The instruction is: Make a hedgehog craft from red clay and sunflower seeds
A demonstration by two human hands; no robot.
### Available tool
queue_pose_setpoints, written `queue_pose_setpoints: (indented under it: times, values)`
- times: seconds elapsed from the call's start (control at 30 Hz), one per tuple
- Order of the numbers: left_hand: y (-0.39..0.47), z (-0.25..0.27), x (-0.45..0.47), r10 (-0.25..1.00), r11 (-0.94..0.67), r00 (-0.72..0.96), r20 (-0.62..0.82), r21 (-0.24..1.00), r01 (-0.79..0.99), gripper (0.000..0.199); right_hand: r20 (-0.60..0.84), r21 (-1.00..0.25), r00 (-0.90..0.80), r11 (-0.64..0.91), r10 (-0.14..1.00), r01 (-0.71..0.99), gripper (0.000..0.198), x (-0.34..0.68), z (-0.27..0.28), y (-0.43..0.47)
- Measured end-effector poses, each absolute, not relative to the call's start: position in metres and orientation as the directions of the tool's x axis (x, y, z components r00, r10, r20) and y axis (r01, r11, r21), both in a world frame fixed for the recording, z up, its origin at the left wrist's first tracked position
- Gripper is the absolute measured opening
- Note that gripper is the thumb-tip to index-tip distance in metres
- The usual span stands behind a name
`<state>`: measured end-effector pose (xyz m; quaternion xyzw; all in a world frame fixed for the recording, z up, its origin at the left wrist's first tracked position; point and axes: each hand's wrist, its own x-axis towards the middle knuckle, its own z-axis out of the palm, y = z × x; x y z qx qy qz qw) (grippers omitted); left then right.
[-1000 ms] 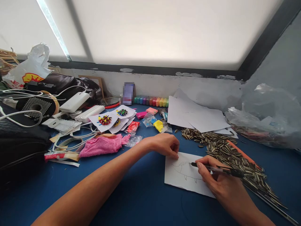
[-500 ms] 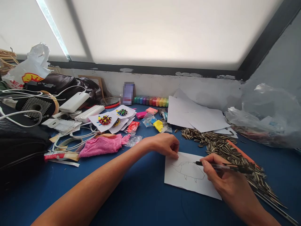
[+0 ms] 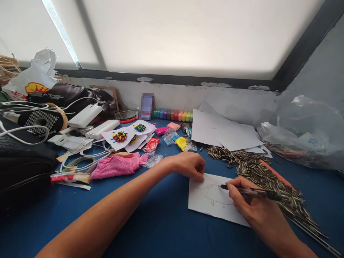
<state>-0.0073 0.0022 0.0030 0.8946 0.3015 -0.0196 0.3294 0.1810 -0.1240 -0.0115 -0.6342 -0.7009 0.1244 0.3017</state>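
A small white sheet of paper (image 3: pixel 204 204) lies on the blue table, bearing a thin outline of an animal with a pointed snout, short legs and small curved marks along its back. My left hand (image 3: pixel 189 165) has its fingers curled and presses down the paper's upper left corner. In my right hand (image 3: pixel 255 204) is a black-and-clear pen (image 3: pixel 247 191), pinched near the front. Its tip touches or hovers just over the back line of the drawing; I cannot tell which. My right hand covers the paper's right part.
Sunflower seeds (image 3: pixel 255 166) are heaped beyond and right of the paper, beside an orange strip (image 3: pixel 276 175). Larger white sheets (image 3: pixel 223 129), coloured clay packs (image 3: pixel 172 114) and decorated cards (image 3: pixel 118 138) stand behind. A pink cloth (image 3: pixel 115 167), cables and bags (image 3: pixel 24 161) crowd the left.
My right hand and the pen have shifted slightly left along the drawing's back line. The left hand stays on the paper's corner.
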Motion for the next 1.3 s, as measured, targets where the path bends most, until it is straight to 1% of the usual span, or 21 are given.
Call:
queue_pose_setpoints:
  times: [0.2,0.53,0.67,0.83,1.07,1.3]
  values:
    - [0.0014,0.0045,-0.0059,0.526,-0.604,0.817,-0.235,0.573,0.554,0.012,0.284,-0.565,-0.005,0.172,0.959,0.807,0.026,0.1785,-0.0076,-0.1257]
    - [0.0015,0.0046,-0.0075,0.522,-0.606,0.819,-0.239,0.572,0.553,0.013,0.243,-0.553,-0.040,0.172,0.969,0.815,0.026,0.1796,-0.0085,-0.1260]
    - [0.0016,0.0046,-0.0074,0.525,-0.604,0.816,-0.242,0.570,0.557,0.013,0.251,-0.564,-0.014,0.158,0.968,0.811,0.027,0.1790,-0.0061,-0.1254]
    - [0.0019,0.0050,-0.0080,0.514,-0.609,0.824,-0.239,0.574,0.547,0.014,0.279,-0.544,0.026,0.136,0.960,0.828,0.028,0.1807,-0.0022,-0.1252]
    - [0.0017,0.0042,-0.0075,0.522,-0.610,0.820,-0.234,0.570,0.551,0.013,0.283,-0.543,0.018,0.145,0.959,0.827,0.027,0.1792,-0.0047,-0.1256]
    - [0.0016,0.0045,-0.0074,0.519,-0.608,0.822,-0.233,0.576,0.547,0.012,0.267,-0.569,0.023,0.138,0.964,0.810,0.026,0.1800,-0.0076,-0.1252]
